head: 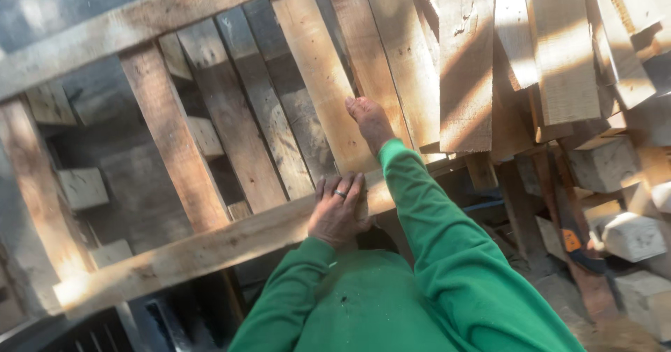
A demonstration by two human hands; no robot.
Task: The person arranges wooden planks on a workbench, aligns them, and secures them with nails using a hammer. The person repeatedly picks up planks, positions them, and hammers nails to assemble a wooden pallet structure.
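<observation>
1. Weathered grey-brown wooden pallet [210,156], slats running up and away, tilted on edge or propped at an angle across the left and middle of the view; lower rail [196,250] crossing just in front of the green-sleeved torso.
2. Left hand [337,209] flat on that lower rail, fingers spread and together against the wood, a ring on one finger; pressing rather than gripping, nothing clamped.
3. Right hand [369,123] stretched further up, resting on a pale slat [328,79] of the pallet; fingers turned away from the camera, so whether curled over an edge or lying flat, cannot tell.
4. Loose stack of pale rough-sawn boards [524,51] leaning just beside the right hand, ends overlapping unevenly, touching the pallet's upper right part.
5. Squared pale timber blocks [629,236] scattered lower right, near an orange-and-black-handled tool [574,243] lying among them.
6. Likely trouble: bare palms on splintery, unplaned wood, so a slide along the grain could drive in splinters or catch a hidden nail.
7. Further risk: with neither hand seen to grip, the pallet could tip or slip; a shove at the slat could also dislodge the leaning boards toward the outstretched arm.
</observation>
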